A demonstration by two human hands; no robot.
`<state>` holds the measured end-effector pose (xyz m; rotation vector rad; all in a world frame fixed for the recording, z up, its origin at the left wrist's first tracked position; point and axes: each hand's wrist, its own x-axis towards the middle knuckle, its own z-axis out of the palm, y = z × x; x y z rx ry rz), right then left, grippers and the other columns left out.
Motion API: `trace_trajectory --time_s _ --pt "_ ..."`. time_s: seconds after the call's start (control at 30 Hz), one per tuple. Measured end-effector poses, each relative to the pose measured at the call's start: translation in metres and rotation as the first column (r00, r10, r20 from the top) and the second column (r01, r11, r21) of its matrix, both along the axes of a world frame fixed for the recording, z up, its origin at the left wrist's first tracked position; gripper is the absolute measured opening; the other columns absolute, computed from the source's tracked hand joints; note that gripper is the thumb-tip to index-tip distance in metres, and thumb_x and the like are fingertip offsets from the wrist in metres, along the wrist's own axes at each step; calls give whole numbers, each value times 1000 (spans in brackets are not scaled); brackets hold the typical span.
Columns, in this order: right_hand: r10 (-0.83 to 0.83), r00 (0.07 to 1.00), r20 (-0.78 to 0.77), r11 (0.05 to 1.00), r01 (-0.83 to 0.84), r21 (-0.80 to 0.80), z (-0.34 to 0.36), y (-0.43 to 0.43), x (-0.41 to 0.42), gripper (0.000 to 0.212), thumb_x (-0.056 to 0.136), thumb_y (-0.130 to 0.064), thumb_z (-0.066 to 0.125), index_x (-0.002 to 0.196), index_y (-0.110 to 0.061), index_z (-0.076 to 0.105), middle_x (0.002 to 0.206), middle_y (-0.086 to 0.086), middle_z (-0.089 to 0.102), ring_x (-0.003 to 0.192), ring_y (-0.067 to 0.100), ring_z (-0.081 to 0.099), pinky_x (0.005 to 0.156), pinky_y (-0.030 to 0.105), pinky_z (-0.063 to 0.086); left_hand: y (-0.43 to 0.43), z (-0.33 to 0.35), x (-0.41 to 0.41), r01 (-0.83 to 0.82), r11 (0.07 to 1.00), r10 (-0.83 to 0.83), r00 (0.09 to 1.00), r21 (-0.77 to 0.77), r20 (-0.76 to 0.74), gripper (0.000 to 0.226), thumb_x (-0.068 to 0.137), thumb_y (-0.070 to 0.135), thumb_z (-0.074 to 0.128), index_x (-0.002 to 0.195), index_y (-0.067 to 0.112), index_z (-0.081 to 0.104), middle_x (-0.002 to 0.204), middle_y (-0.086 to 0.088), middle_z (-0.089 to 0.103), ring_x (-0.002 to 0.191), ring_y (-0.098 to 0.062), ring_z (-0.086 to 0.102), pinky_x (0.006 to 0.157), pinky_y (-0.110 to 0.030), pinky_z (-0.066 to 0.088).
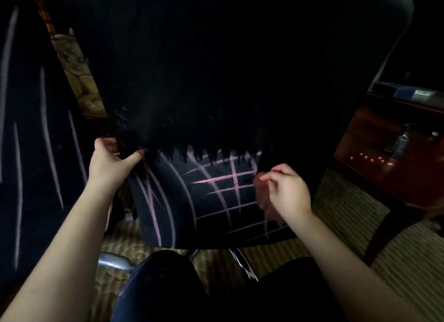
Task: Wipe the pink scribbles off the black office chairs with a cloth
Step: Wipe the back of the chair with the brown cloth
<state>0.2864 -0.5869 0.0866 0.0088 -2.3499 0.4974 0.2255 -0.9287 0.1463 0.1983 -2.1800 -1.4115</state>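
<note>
We are looking down at a black chair [216, 81] in a dim room, its broad padded face filling the middle of the view. The upper part is showing plain black, while pink scribbles [225, 179] are crossing the lower part in a rough grid and long curves, with a ragged edge where the pink begins.

Our left hand [109, 160] is gripping the chair's left edge, the thumb hooked over the front and the fingers wrapped round behind. Our right hand [288, 189] is at the chair's lower right edge, fingers curled and pinching a pinkish cloth [263, 196]. The cloth is bunched up and hanging against the padding, just right of the grid lines.

A second chair [28, 153] is standing at the far left, close beside the first, and pale pink lines [45, 134] are running down its dark surface.

Below the black chair, a chrome base [115, 261] is catching the light, and our knees [163, 285], in dark trousers, are showing at the near edge. A striped carpet [360, 225] is covering the floor. To the right a dark wooden desk [384, 141] is standing well apart from the chair – the small things on it are too dim for us to tell.
</note>
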Motion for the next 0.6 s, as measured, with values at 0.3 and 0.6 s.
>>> trace_trajectory --time_s 0.3,0.6 --pt "-7 936 -353 992 -38 -121 59 -9 -11 21 82 -3 62 91 -17 74 104 4 61 93 19 61 83 23 45 4 -1 1 -25 998 27 999 -59 32 71 72 34 81 126 9 41 116 -4 56 105 -21 56 92 -36 48" --pt "-29 961 -276 987 -17 -160 51 -8 0 24 82 -3 62 93 -21 74 105 2 61 91 16 60 80 16 38 13 -2 4 -48 991 56 997 -123 58 74 72 39 80 126 9 39 127 -9 55 115 -28 54 94 -38 45"
